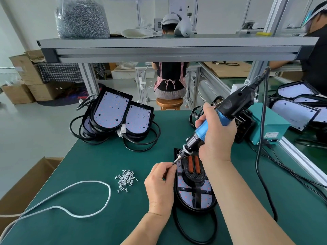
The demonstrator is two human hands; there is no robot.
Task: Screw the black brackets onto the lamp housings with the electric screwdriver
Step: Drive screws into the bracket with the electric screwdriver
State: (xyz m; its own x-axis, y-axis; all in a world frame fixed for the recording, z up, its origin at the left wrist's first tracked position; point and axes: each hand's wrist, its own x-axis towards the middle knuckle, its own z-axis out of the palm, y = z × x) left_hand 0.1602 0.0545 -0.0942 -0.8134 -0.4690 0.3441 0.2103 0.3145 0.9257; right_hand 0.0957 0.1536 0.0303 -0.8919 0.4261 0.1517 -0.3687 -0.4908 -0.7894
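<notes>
A lamp housing [206, 197] lies flat on the green table in front of me, its white LED board facing up. A black bracket [194, 177] with two orange strips sits on the board. My right hand [216, 136] grips the blue and black electric screwdriver [210, 126], tilted, with its bit pointing down-left over the housing's upper left corner. My left hand [161, 181] pinches a small screw [173, 164] at the bit's tip. A pile of loose screws [126, 180] lies to the left of my left hand.
Two more lamp housings [122, 114] with coiled black cables lean at the table's far left. A teal power box [270, 128] and other housings [297, 105] stand at the right. A white cord [74, 213] loops at the near left. An overhead shelf [177, 46] holds a bag of screws [82, 18].
</notes>
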